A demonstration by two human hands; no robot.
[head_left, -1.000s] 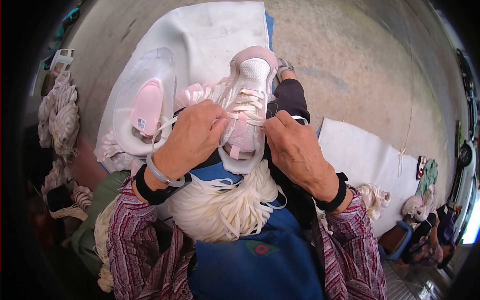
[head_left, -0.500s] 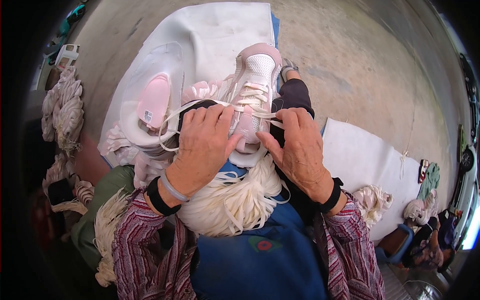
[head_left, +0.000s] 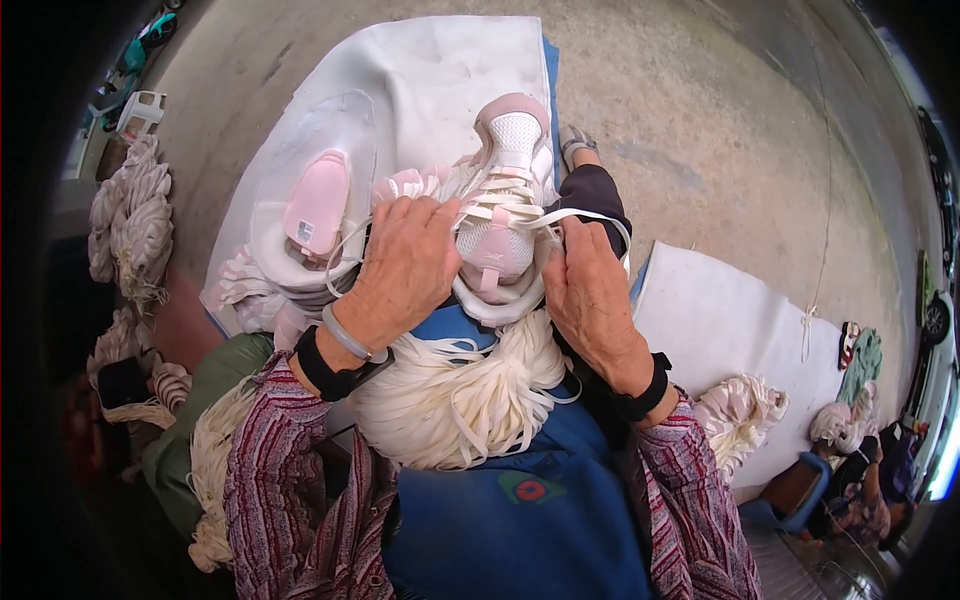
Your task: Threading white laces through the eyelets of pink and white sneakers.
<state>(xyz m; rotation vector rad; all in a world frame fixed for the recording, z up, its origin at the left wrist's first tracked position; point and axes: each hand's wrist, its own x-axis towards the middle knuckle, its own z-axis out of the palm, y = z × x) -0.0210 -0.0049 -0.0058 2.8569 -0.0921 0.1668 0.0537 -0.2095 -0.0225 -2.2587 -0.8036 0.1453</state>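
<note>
A pink and white sneaker (head_left: 500, 240) lies before me, toe pointing away and heel opening toward me. A cream shoelace (head_left: 545, 217) criss-crosses its front, with loose lengths looping out on both sides. At the collar's left edge, my left hand (head_left: 405, 262) is closed, fingers curled around the lace; its fingertips are partly hidden. Opposite it, my right hand (head_left: 592, 300) pinches the lace beside the right edge, thumb tucked against the shoe. Below the heel rests a thick bundle of cream laces (head_left: 465, 405) on my blue apron (head_left: 520, 530).
Left of the sneaker lies a clear plastic piece with a pink insole (head_left: 318, 203), among pale shoe parts. A white sheet (head_left: 440, 70) spreads beneath. More lace bundles (head_left: 135, 230) hang at left. Another white sheet (head_left: 740, 330) lies right. A person (head_left: 865, 490) sits at far right.
Both hands have closed in at the collar's sides. On the right, the lace now loops out over my right hand; the left loop has drawn smaller. The tongue shows more.
</note>
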